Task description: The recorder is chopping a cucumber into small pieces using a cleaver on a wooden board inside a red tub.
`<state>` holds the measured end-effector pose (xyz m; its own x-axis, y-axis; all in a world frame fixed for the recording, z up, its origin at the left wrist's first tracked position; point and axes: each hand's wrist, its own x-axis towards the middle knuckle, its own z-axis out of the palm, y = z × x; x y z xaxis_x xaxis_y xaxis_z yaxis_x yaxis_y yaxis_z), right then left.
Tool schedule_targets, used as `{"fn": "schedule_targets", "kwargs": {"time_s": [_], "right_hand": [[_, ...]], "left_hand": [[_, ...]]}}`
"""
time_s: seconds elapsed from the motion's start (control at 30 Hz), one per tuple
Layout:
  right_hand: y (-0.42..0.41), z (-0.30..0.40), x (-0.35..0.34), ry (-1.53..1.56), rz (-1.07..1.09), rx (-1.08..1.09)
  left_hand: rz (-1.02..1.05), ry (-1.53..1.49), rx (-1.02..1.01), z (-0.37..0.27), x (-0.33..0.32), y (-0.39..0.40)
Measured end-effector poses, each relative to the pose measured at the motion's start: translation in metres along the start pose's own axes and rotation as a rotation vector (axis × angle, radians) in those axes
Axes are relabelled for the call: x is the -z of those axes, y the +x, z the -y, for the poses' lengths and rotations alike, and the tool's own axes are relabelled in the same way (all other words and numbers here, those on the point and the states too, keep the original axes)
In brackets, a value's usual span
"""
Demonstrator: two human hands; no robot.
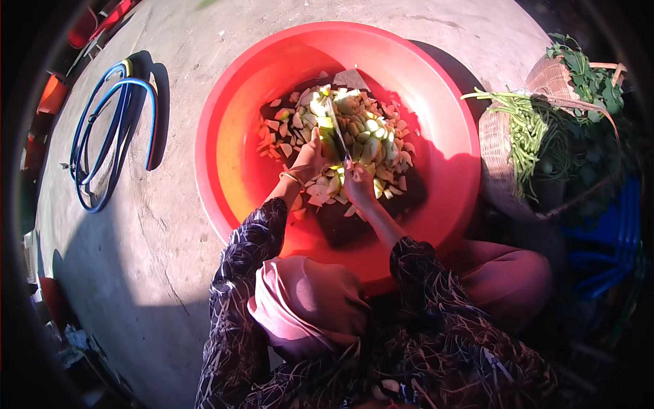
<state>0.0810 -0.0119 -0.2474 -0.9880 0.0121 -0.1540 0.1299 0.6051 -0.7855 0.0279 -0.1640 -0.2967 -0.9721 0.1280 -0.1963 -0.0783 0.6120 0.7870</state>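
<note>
In my right hand (360, 181) is a knife (337, 128), its blade pointing away from me over a heap of cut pale green vegetable pieces (370, 133). My left hand (309, 159), with a bangle at the wrist, grips a larger yellow-green vegetable piece (324, 122) just left of the blade. Fingers and glare partly hide that piece. The heap lies on a dark flat board (347, 227) inside a wide red plastic basin (217, 128). Some pieces have spread past the board onto the basin's floor at the left.
A coiled blue hose (120, 97) lies on the concrete floor (173, 102) at the left. On the right, long green beans (526, 133) spill over a woven basket (493, 138), with leafy greens (603, 87) behind. A blue plastic item (608, 245) sits in shadow. My knees border the basin's near rim.
</note>
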Motion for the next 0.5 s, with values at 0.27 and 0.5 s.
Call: {"fn": "schedule_targets", "kwargs": {"time_s": [0.27,0.5], "right_hand": [[0.001,0.008,0.022,0.217,-0.097,-0.020],[-0.010,0.013,0.007,-0.034,-0.253,0.388]], "left_hand": [[-0.030,0.013,0.065,-0.005,-0.004,-0.010],[-0.070,-0.070,-0.015,0.004,-0.009,-0.009]]}}
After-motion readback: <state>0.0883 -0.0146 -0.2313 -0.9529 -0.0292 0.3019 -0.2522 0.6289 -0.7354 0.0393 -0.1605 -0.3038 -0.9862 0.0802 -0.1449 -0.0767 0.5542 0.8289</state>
